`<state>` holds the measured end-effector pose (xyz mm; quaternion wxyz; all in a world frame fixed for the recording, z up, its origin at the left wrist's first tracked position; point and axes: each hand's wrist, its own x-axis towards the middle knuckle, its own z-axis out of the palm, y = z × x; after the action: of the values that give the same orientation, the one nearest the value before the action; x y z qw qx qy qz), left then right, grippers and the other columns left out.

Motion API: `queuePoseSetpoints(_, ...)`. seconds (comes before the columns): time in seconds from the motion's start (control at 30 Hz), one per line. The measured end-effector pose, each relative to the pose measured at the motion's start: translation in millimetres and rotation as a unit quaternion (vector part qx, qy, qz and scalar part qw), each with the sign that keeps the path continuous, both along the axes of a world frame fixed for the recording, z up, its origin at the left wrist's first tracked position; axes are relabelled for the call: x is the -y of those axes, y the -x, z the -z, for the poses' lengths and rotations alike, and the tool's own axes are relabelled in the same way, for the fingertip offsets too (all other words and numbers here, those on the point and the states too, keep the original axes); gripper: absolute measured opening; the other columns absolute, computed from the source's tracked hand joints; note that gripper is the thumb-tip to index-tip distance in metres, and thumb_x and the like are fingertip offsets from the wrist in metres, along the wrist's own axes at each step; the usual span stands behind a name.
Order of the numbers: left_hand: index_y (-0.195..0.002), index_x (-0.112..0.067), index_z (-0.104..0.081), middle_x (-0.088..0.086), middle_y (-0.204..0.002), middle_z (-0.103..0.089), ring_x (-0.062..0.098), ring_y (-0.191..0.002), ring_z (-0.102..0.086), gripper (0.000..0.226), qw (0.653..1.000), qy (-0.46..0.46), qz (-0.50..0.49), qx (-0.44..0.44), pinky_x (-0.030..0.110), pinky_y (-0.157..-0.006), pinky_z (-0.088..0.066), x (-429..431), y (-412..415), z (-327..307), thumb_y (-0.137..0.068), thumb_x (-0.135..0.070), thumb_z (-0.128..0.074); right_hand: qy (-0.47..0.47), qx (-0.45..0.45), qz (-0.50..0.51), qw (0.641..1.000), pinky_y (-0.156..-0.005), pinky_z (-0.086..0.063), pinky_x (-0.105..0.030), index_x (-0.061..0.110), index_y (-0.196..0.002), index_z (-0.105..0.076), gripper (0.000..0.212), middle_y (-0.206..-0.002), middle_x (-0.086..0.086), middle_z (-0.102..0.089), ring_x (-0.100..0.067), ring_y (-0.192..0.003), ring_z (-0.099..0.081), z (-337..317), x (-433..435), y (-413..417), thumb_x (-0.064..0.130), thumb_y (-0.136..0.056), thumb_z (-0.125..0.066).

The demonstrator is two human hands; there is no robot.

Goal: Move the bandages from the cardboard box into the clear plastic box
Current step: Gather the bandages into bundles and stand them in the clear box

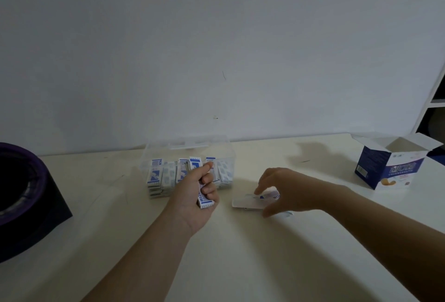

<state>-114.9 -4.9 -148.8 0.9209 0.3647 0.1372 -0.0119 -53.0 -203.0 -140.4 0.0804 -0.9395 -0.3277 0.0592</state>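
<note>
The clear plastic box stands at the back middle of the white table, with several white-and-blue bandage packets standing inside it. Just in front of it, my left hand grips a bundle of bandages in curled fingers. To its right, a few loose bandages lie on the table, and my right hand hovers over them with fingers spread and bent downward. The blue-and-white cardboard box stands open at the far right, its inside hidden from me.
A dark round object on a black base sits at the left edge of the table. A white shelf unit stands at the far right behind the cardboard box. A plain wall runs along the table's back edge.
</note>
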Motion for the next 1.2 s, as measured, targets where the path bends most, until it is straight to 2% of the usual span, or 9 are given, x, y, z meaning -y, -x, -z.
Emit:
queuePoseSetpoints(0.17,-0.088,-0.015,-0.056,-0.007,-0.046,-0.040,0.004,-0.032,-0.030,0.014,1.000,0.001,-0.011,-0.009,0.014,-0.036,-0.025,-2.2,-1.4,3.7,-0.095,-0.013,-0.044,0.007,0.000,-0.007,1.000,-0.085,-0.050,-0.033,0.030,-0.101,-0.073,0.022,-0.100,0.007,-0.066,-0.015,-0.093,-0.060,6.6,-4.9,2.3,0.039,-0.085,-0.060)
queuePoseSetpoints(0.4,-0.088,-0.014,-0.057,-0.005,-0.051,-0.043,0.004,-0.033,-0.030,0.011,0.999,-0.027,-0.012,-0.032,0.013,-0.037,-0.025,2.9,-1.8,9.1,-0.094,-0.013,-0.048,-0.121,0.013,0.036,0.992,-0.069,-0.045,-0.015,0.019,-0.100,-0.072,0.020,-0.090,0.009,-0.068,-0.005,-0.074,-0.059,-4.4,-3.7,2.7,0.028,-0.093,-0.056)
queuePoseSetpoints(0.47,-0.091,-0.014,-0.056,-0.005,-0.057,-0.045,0.004,-0.035,-0.030,0.005,0.998,-0.051,0.003,-0.030,0.014,-0.037,-0.026,5.5,-0.8,10.8,-0.090,-0.019,-0.056,-0.209,-0.061,0.059,0.974,-0.073,-0.049,-0.021,0.020,-0.094,-0.073,0.013,-0.086,0.007,-0.072,-0.009,-0.076,-0.065,-10.4,-2.9,2.7,0.026,-0.090,-0.062)
queuePoseSetpoints(0.63,-0.099,-0.017,-0.056,-0.003,-0.069,-0.048,0.005,-0.047,-0.034,0.037,0.988,-0.128,0.085,0.032,0.015,-0.042,-0.029,19.8,6.6,10.9,-0.070,-0.035,-0.069,-0.404,-0.191,0.082,0.891,-0.063,-0.046,-0.018,0.015,-0.083,-0.066,0.008,-0.070,0.002,-0.070,-0.007,-0.063,-0.059,-15.0,-23.3,21.2,0.022,-0.082,-0.071)
queuePoseSetpoints(0.77,-0.092,-0.015,-0.067,0.002,-0.074,-0.066,0.011,-0.056,-0.060,0.014,0.990,-0.125,0.061,0.021,0.017,-0.044,-0.042,25.1,11.3,7.9,-0.090,-0.022,-0.056,-0.312,-0.143,0.034,0.939,-0.066,-0.050,-0.020,0.017,-0.087,-0.068,0.012,-0.077,0.008,-0.070,-0.003,-0.067,-0.062,-15.5,-29.3,27.6,0.026,-0.090,-0.060)
queuePoseSetpoints(0.87,-0.086,-0.015,-0.065,-0.002,-0.065,-0.063,0.006,-0.050,-0.055,0.016,0.995,-0.098,0.007,0.000,0.015,-0.040,-0.033,18.2,7.6,6.5,-0.094,-0.017,-0.052,-0.146,-0.034,0.020,0.989,-0.073,-0.046,-0.016,0.024,-0.099,-0.069,0.013,-0.094,0.013,-0.068,-0.004,-0.082,-0.062,-15.2,-12.0,15.9,0.026,-0.087,-0.063)
queuePoseSetpoints(0.97,-0.086,-0.014,-0.062,-0.006,-0.050,-0.051,0.004,-0.039,-0.043,0.012,0.997,-0.072,-0.011,-0.005,0.016,-0.040,-0.031,13.4,4.2,7.1,-0.093,-0.016,-0.052,0.011,-0.001,0.019,1.000,-0.082,-0.043,-0.018,0.028,-0.116,-0.064,0.033,-0.112,0.011,-0.059,-0.007,-0.098,-0.054,1.3,1.2,9.9,0.036,-0.084,-0.066)
queuePoseSetpoints(1.03,-0.087,-0.015,-0.061,-0.007,-0.048,-0.047,0.004,-0.038,-0.040,0.012,0.997,-0.073,-0.009,-0.005,0.017,-0.042,-0.031,13.8,3.2,7.0,-0.093,-0.017,-0.051,0.024,0.015,0.021,0.999,-0.083,-0.046,-0.026,0.032,-0.113,-0.065,0.031,-0.112,0.010,-0.059,-0.010,-0.098,-0.053,9.5,3.1,8.6,0.040,-0.083,-0.064)
queuePoseSetpoints(1.2,-0.090,-0.014,-0.063,-0.007,-0.049,-0.045,0.004,-0.040,-0.039,0.015,0.997,-0.081,-0.001,-0.010,0.019,-0.048,-0.031,15.0,3.9,9.4,-0.095,-0.019,-0.050,0.000,0.021,0.008,1.000,-0.079,-0.048,-0.030,0.029,-0.101,-0.070,0.021,-0.105,0.007,-0.062,-0.011,-0.089,-0.055,13.2,3.9,4.5,0.038,-0.084,-0.063)
